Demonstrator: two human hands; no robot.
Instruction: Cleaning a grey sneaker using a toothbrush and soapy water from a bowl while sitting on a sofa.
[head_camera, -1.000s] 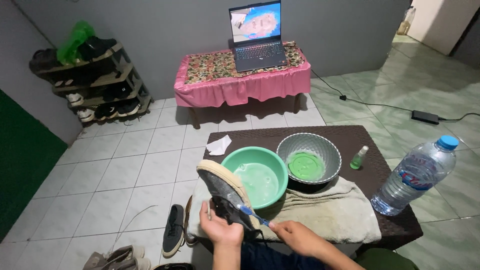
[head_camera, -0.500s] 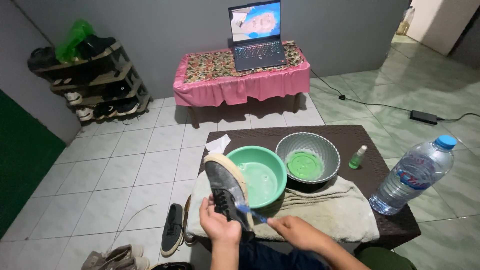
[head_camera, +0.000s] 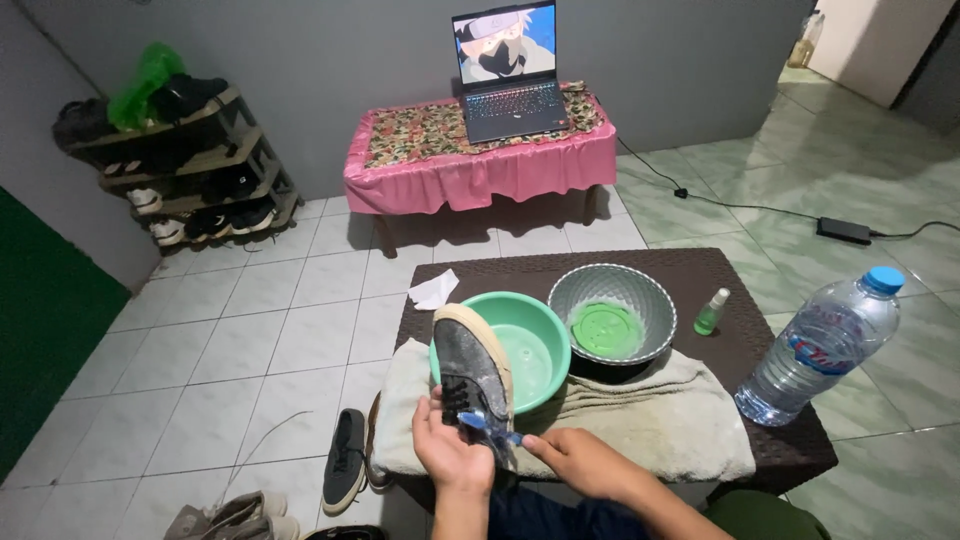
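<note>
- Left hand (head_camera: 447, 452) wraps around the heel end of a grey shoe (head_camera: 472, 372), fingers closed on it, holding it toe-up and tilted away over the near edge of the tabletop (head_camera: 745, 345).
- Right hand (head_camera: 578, 462) pinches a small blue brush (head_camera: 487, 425) between fingers and thumb, bristle end laid against the shoe's lace area.
- The shoe's toe hangs over the rim of a green basin (head_camera: 540, 345); whether it touches the rim cannot be told.
- Just beside the basin sits a metal bowl (head_camera: 612, 312) with green liquid in it; a small green spray bottle (head_camera: 710, 312) stands near it.
- A beige towel (head_camera: 640, 425) is spread under the basin and bowl, reaching the near edge.
- A large water bottle (head_camera: 825, 345) with a blue cap stands upright at the right edge of the tabletop.
- Risk, as judged: hard brush strokes could push the shoe out of the one-hand grip, dropping it into the basin and slopping water.
- Risk: a swinging right elbow could knock the water bottle off, since it stands close to the edge.
- Risk: splashes may fall past the towel onto the tiled floor (head_camera: 240, 330), near the dark shoe (head_camera: 345, 460) lying there.
</note>
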